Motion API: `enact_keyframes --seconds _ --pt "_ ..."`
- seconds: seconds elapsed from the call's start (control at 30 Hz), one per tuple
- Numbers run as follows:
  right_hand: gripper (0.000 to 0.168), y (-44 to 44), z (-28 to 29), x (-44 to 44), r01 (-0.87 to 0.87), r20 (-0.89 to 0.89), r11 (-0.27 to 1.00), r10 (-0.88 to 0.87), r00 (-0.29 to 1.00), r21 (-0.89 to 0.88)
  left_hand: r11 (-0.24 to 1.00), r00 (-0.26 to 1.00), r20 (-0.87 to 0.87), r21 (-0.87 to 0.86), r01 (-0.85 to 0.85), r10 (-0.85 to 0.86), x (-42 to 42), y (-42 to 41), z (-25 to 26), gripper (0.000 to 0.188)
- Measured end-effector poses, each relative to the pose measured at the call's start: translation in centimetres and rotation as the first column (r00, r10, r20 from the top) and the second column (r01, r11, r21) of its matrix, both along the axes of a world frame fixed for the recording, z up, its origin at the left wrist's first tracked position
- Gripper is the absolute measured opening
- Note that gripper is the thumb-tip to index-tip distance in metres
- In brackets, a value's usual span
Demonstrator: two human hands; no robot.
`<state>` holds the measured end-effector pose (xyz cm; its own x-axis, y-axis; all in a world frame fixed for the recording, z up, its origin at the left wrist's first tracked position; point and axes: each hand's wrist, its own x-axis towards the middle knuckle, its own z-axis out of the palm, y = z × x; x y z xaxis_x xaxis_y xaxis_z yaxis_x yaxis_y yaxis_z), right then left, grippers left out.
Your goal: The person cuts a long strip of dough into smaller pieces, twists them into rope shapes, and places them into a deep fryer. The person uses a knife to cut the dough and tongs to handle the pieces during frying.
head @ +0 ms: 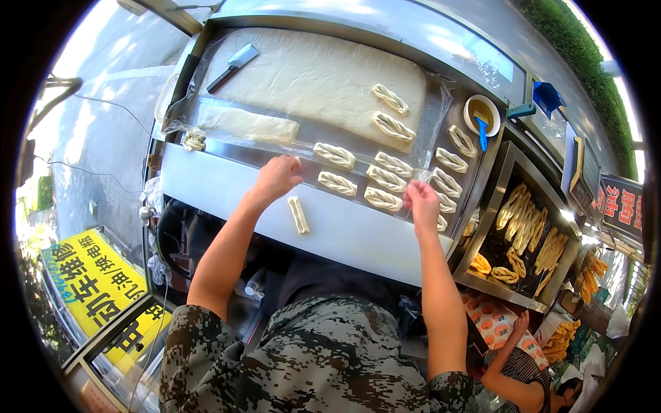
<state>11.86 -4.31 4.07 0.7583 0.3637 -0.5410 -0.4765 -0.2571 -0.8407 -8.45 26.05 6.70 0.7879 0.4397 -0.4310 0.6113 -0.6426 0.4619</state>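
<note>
My left hand hovers over the front of the worktop, its fingers curled and blurred; whether it grips anything is unclear. On the right, my right hand pinches the edge of a clear plastic film. Twisted dough pieces lie between my hands in short rows, some under the film. Below my left hand a short dough strip with a lengthwise crease rests on the white board. A large dough slab covers the back, with two twists on it. In front of it lies a narrower dough strip.
A cleaver lies on the slab. At right stand a bowl of yellowish liquid with a blue brush and a metal fryer holding fried dough. Another person's arm reaches beside the fryer.
</note>
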Motion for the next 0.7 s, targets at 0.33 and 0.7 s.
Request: enact_keyframes --seconds 0.33,0.7 --pt "0.030 -2.2 -2.6 -11.5 -0.568 0.051 0.797 0.589 0.807 -0.205 0.952 0.994 -0.102 -0.300 -0.057 0.028 -4.8 -6.0 0.2 0.021" --pt "0.026 -3.0 1.7 -11.0 -0.160 -0.342 0.933 0.272 0.899 0.321 -0.001 0.797 -0.113 -0.990 -0.140 0.593 1.1 -15.2 3.0 0.053"
